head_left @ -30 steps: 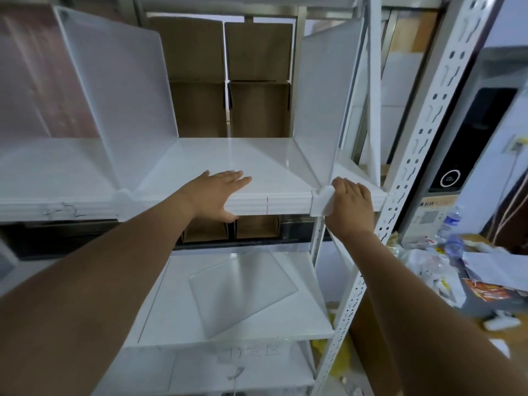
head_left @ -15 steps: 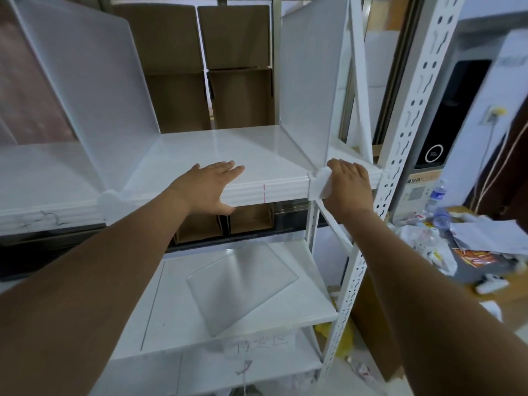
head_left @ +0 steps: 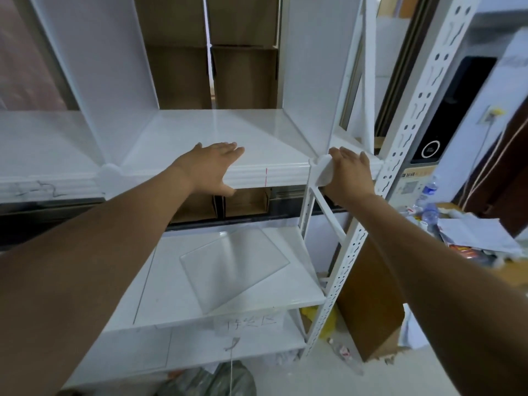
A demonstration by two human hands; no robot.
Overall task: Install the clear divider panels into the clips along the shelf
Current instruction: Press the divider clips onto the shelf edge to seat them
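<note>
**At the shelf (head_left: pixel 200 130) front: right clip (head_left: pixel 321 170) being seated**

At the near right edge, the clip under the standing panel (head_left: pixel 311 75) is being pressed by the right hand (head_left: pixel 350 172), its fingers laid straight and together over the lip. The shelf is being steadied by the left hand (head_left: pixel 213 164), which lies flat with its fingers together. Judged next, the spare panel (head_left: pixel 234 267) on the lower shelf (head_left: pixel 160 295) is to be fetched and slotted upright. The right thumb is being hidden, and the panel tops are being cut off.
</note>
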